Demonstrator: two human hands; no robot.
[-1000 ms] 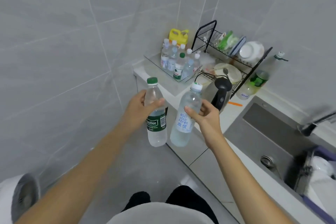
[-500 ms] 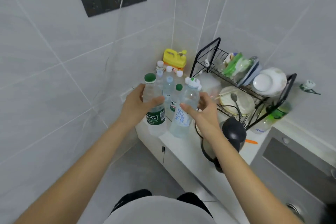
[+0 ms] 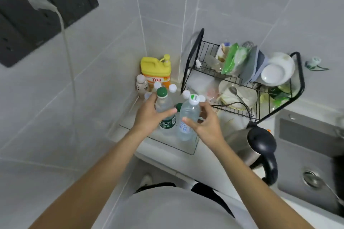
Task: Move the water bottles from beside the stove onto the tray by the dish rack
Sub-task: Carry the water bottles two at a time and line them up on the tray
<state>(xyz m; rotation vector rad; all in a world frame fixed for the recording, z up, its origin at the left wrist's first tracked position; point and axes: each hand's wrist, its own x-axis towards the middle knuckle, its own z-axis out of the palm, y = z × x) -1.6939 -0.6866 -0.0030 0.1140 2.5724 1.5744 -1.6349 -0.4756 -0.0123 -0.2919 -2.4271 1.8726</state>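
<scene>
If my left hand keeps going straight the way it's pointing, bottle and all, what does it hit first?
Probably the white-capped bottles already standing on the tray. The left hand carries its green-capped bottle toward them. Depth is unclear from this one view, so contact is a guess.

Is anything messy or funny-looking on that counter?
Yes. The dish rack is crammed, with plates and green packets leaning every way. A black cord trails across a dish on its lower shelf. The bottles look upright; I see no spill.
</scene>
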